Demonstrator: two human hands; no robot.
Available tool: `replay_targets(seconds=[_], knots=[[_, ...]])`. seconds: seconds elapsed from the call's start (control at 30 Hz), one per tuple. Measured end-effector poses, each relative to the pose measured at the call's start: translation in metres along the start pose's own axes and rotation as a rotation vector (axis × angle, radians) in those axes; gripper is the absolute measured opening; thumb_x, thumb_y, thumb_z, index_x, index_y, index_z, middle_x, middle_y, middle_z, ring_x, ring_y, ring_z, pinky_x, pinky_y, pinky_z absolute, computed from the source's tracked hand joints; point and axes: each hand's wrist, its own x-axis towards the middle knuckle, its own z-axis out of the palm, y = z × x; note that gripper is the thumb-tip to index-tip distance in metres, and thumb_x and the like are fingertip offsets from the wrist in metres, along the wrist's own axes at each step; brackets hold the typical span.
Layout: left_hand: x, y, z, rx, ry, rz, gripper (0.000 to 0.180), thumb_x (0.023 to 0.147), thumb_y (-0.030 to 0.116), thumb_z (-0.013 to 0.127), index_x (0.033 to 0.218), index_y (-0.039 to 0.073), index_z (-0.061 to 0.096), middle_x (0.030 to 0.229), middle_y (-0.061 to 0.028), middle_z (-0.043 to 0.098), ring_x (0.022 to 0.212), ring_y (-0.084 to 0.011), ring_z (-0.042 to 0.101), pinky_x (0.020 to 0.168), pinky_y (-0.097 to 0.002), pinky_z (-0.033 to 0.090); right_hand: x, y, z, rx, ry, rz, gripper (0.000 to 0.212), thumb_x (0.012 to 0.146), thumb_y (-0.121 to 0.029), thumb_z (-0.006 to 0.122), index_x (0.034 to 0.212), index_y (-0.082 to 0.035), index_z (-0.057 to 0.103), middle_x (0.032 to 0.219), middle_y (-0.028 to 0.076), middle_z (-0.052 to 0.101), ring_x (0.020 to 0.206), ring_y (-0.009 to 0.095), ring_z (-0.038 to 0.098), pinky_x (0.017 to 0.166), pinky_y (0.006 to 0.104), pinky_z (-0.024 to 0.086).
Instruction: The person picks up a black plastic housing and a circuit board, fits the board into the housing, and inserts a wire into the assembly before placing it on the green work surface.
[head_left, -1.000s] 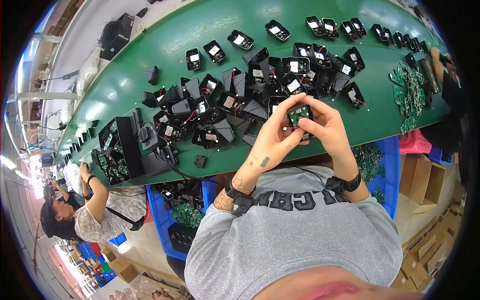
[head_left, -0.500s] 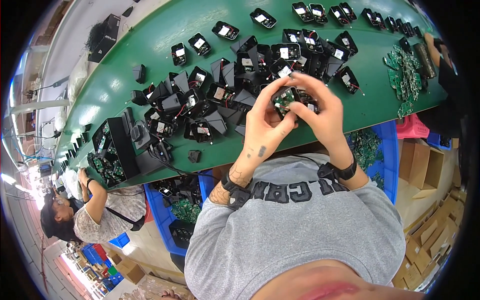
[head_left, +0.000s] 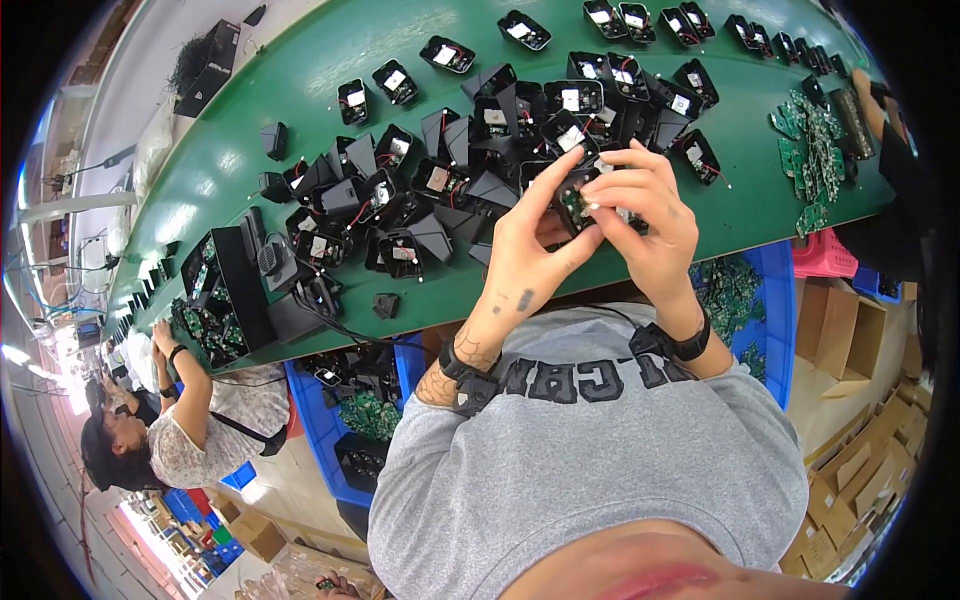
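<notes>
Above the near edge of the green table, my left hand point(head_left: 530, 245) is wrapped round a small black plastic housing point(head_left: 570, 208) with a green circuit board point(head_left: 577, 200) inside its opening. My right hand point(head_left: 655, 215) comes from the right, its thumb and fingertips pinched together at the board. A tiny pale bit shows at those fingertips, too small to name. Just beyond my hands lies a crowded pile of black housings point(head_left: 440, 180), many open-topped with white labels and red wires.
Separate housings point(head_left: 447, 55) line the far side. Green circuit boards point(head_left: 805, 150) lie at the right. A black box of boards point(head_left: 245, 300) stands at the left. Blue bins point(head_left: 325, 440) sit below the table edge. A co-worker point(head_left: 215, 410) is at the left; another person's arm point(head_left: 880, 110) shows at the right.
My right fingers have come over the front of the housing and pinch at the board. The housing has turned, so less of the board shows.
</notes>
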Motion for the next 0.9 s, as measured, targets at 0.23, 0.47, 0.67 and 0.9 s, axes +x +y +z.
replay_targets(seconds=[0.23, 0.47, 0.67, 0.9], knots=[[0.001, 0.009, -0.013, -0.370, -0.109, -0.295, 0.049, 0.086, 0.003, 0.065, 0.126, 0.008, 0.038, 0.100, -0.0129, 0.061, 0.071, -0.0155, 0.066, 0.060, -0.0252, 0.057, -0.001, -0.004, -0.002, 0.171, -0.054, 0.091, 0.002, 0.085, -0.005, 0.063, 0.087, -0.004, 0.063, 0.089, 0.007, 0.064, 0.108, 0.030, 0.055, 0.105, 0.0513, 0.034], [0.000, -0.003, -0.005, -0.374, 0.163, 0.007, 0.039, 0.082, -0.006, 0.059, 0.113, 0.004, 0.037, 0.108, -0.0160, 0.059, 0.080, -0.0157, 0.067, 0.069, -0.0275, 0.060, 0.002, -0.012, -0.002, -0.033, -0.141, 0.169, 0.008, 0.076, -0.008, 0.066, 0.081, -0.006, 0.060, 0.111, 0.010, 0.052, 0.121, 0.035, 0.044, 0.101, 0.0448, 0.032], [-0.003, -0.005, -0.002, -0.079, 0.219, 0.077, 0.038, 0.079, -0.002, 0.065, 0.108, 0.003, 0.042, 0.102, -0.0115, 0.065, 0.080, -0.0062, 0.063, 0.068, -0.0206, 0.053, 0.002, -0.009, 0.001, -0.021, -0.124, 0.207, 0.010, 0.071, -0.005, 0.067, 0.075, -0.005, 0.059, 0.108, 0.009, 0.052, 0.122, 0.034, 0.045, 0.099, 0.0446, 0.034], [-0.005, -0.004, 0.005, 0.249, 0.232, 0.238, 0.040, 0.077, -0.002, 0.069, 0.107, 0.003, 0.045, 0.106, -0.0129, 0.067, 0.077, -0.0075, 0.064, 0.065, -0.0225, 0.056, 0.005, -0.012, -0.002, 0.025, -0.174, 0.315, 0.012, 0.067, -0.002, 0.065, 0.071, -0.003, 0.054, 0.103, 0.008, 0.051, 0.117, 0.032, 0.048, 0.098, 0.0430, 0.037]])
